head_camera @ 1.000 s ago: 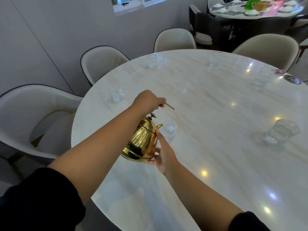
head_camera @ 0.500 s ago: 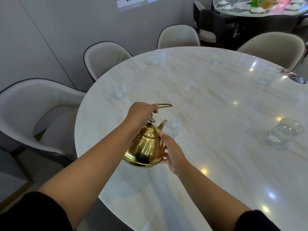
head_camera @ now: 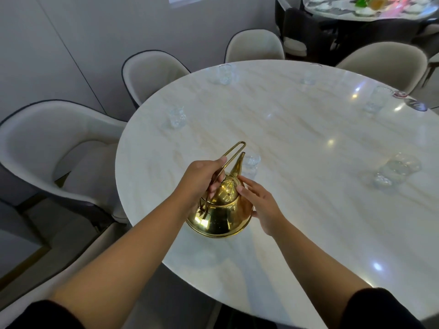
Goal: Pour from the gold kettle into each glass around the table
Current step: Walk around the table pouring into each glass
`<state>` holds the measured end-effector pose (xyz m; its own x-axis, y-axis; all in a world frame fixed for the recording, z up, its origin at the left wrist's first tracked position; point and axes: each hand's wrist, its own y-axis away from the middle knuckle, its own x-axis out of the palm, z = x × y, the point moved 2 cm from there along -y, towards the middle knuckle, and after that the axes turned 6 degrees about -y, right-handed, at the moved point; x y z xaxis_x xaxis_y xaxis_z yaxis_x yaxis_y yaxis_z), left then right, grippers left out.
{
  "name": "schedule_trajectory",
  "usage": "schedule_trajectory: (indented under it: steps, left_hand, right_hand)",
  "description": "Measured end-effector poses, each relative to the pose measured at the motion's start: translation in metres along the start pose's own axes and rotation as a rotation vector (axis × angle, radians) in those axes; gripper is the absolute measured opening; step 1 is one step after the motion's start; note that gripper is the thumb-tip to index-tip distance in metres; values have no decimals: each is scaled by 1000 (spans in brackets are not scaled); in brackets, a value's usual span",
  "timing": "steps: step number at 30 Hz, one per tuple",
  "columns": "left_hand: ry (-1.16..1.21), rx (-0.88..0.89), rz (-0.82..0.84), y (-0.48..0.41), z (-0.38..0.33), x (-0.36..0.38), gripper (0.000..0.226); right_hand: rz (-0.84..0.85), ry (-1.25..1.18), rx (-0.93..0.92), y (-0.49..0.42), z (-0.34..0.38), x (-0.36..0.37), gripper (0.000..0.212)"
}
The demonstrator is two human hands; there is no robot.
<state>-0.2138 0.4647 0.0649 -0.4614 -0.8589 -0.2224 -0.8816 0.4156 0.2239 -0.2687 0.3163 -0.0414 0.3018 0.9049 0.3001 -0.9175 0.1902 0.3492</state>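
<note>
Two bare forearms reach over the near edge of the round marble tabletop [head_camera: 297,222]. The left hand [head_camera: 202,179] is curled round the thin wire handle [head_camera: 234,151] of the gold kettle [head_camera: 221,214], thumb on top, with the handle's loop sticking out past the knuckles. The right hand [head_camera: 263,205], just beside the left, lays straight fingers against the kettle's lid and shoulder, with its thumb low on the side. The kettle sits under and between the two hands; whether its base touches the marble I cannot tell. Its spout [head_camera: 238,165] points away from both hands, and just past the spout tip stands a small glass [head_camera: 251,163].

Well out to the right of the right hand is a blurred glass [head_camera: 399,169]. Beyond the left hand, a left-rim glass [head_camera: 177,116] stands near the edge. Farther still, along the far rim, are a far-left glass [head_camera: 224,73], a far-middle glass [head_camera: 310,74] and a far-right glass [head_camera: 377,99]. A pale chair [head_camera: 47,143] stands left of the left hand, with others beyond.
</note>
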Motion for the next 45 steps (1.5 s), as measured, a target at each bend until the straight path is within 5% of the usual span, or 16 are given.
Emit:
schedule_trajectory:
  steps: [8, 21, 33, 45]
  left_hand:
    - [86, 109, -32, 81, 11, 14, 50]
    - [129, 172, -4, 186, 26, 81, 46]
    - [153, 221, 4, 286, -3, 231, 44]
    - [110, 162, 75, 352, -19, 397, 44]
  right_hand:
    - [-13, 73, -30, 85, -19, 9, 45]
    - [-109, 81, -97, 212, -59, -37, 55]
    - [-159, 92, -94, 357, -63, -165, 84]
    - [-167, 39, -69, 463, -64, -316, 80]
